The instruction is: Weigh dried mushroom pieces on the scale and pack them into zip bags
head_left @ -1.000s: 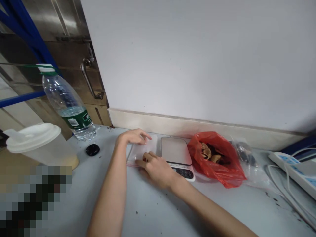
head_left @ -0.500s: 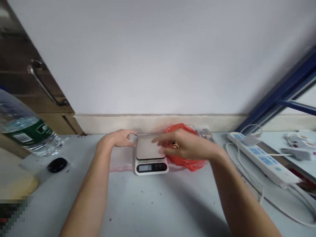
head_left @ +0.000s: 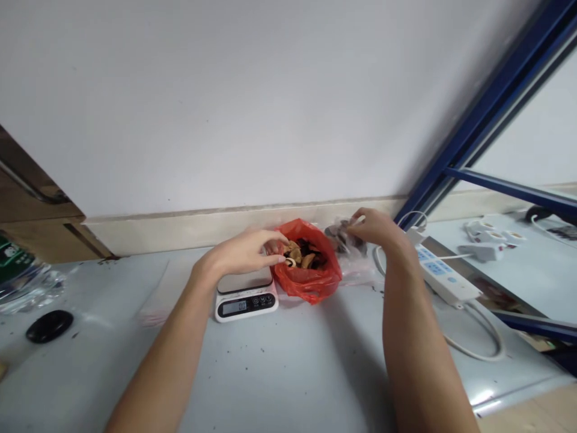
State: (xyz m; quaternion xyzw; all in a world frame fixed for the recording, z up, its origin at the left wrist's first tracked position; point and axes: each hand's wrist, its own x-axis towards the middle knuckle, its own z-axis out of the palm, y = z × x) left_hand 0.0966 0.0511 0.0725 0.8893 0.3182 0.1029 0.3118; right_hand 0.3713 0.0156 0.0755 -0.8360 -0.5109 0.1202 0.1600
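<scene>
1. So, left hand [head_left: 241, 249]: nothing in its grip that I can see, thumb and fingers spread. Tips at the left side of the thin red plastic bag [head_left: 313, 287], palm above the white digital scale [head_left: 247, 313]. Contact with bag or contents: can't tell.
2. Right hand [head_left: 376, 227]: fingers bent down at the top of the clear plastic bag [head_left: 356, 266], just beside the red one. Pinching or only touching: can't tell.
3. Main item: tan and dark-brown dried pieces [head_left: 309, 261], probably sliced mushroom. They're inside the red bag, which sits mouth-up on the pale grey bench [head_left: 270, 376], between scale and clear bag.
4. Done, my read: scale is on, its LCD display [head_left: 235, 307] seems to read 0.0; red bag is open, pieces exposed.
5. Left, my read: most of it. Pieces sit in the red bag, the dark contents sit in the clear one, and the flat translucent plastic with a pinkish edge [head_left: 157, 291] lies left of the scale. Looks early.
6. Hidden: left hand covers much of the scale's metal plate [head_left: 243, 281]; left forearm crosses the flat plastic.
7. Hard to make out: clear bag's contents, too blurred to identify. Clear bottle with green label [head_left: 15, 258] is cut off at the left edge.
</scene>
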